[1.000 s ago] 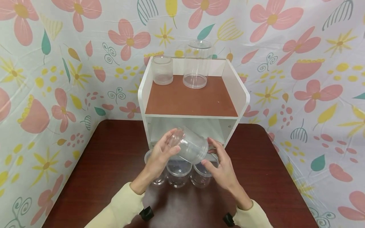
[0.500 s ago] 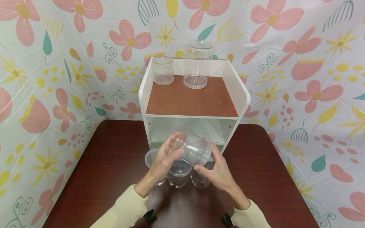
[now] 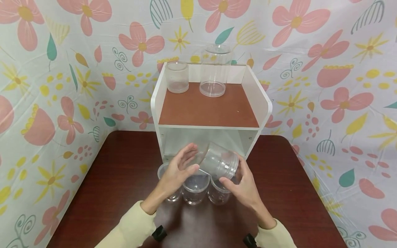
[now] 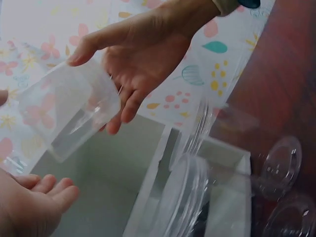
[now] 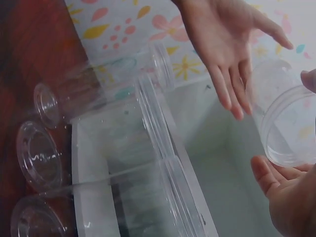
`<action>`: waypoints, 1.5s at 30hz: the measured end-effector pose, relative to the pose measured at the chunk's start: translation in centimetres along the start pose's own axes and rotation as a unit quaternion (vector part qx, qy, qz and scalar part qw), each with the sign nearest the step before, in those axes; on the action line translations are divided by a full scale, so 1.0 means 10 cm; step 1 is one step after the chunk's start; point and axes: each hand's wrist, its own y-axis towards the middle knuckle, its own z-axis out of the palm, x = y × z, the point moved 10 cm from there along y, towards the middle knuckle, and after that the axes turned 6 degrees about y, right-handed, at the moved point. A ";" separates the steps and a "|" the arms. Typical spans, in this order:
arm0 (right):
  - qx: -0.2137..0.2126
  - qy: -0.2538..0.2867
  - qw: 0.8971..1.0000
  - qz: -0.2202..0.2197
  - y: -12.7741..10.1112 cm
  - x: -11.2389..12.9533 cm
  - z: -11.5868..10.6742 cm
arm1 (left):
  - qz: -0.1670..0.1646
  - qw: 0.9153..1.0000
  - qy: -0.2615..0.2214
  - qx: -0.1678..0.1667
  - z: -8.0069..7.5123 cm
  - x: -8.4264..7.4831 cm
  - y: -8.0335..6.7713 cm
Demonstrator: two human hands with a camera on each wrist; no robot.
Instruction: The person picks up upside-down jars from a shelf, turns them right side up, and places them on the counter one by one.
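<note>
1. On the dark counter (image 3: 108,193), at the far left of a row of three, a clear cup (image 3: 167,182) stands partly behind my left wrist; the middle cup (image 3: 194,189) and the right cup (image 3: 218,193) stand beside it, close together.
2. Above that row my left hand (image 3: 180,168) has its fingers nearly straight against the closed end of a clear jar (image 3: 218,161); the jar lies tilted in the air before the lower opening of the white shelf unit (image 3: 263,103), its open mouth toward my right.
3. My right hand (image 3: 245,186) cups the jar's rim from below, thumb and fingers curled about it; so my hands are apart, the jar between them.
4. On the shelf's brown top a small jar (image 3: 176,77) stands at the left, a taller one (image 3: 214,70) to its right; both stand near the back wall.
</note>
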 end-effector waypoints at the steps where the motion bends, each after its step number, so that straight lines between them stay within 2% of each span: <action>1: -0.002 0.013 1.000 -0.004 0.00 0.01 -0.02 | 0.003 1.000 0.015 -0.008 -0.03 -0.02 0.00; 4: -0.007 0.041 0.999 -0.018 0.00 0.04 -0.09 | 0.006 0.997 0.068 -0.033 -0.13 -0.06 -0.02; 8: -0.017 0.040 0.999 -0.030 0.00 0.08 -0.19 | 0.002 0.991 0.114 -0.069 -0.28 -0.11 -0.04; 12: -0.029 0.042 0.998 -0.028 -0.01 0.10 -0.31 | 0.004 0.987 0.126 -0.102 -0.45 -0.15 -0.06; 20: -0.043 0.050 0.998 -0.025 -0.03 0.16 -0.52 | 0.031 0.975 0.149 -0.162 -0.78 -0.21 -0.14; 26: -0.059 0.053 0.996 -0.037 -0.04 0.23 -0.69 | 0.047 0.960 0.178 -0.210 -1.00 -0.27 -0.21; 30: -0.071 0.051 0.995 -0.047 -0.03 0.27 -0.80 | 0.037 0.950 0.198 -0.239 -1.11 -0.27 -0.22; 34: -0.074 0.047 0.994 -0.063 -0.03 0.34 -0.90 | 0.014 0.941 0.224 -0.253 -1.19 -0.25 -0.19; 38: -0.084 0.029 0.994 -0.060 -0.04 0.38 -1.01 | -0.008 0.935 0.243 -0.259 -1.25 -0.21 -0.12; 45: -0.102 -0.069 0.992 -0.025 -0.05 0.45 -1.19 | -0.031 0.929 0.267 -0.253 -1.31 -0.10 0.04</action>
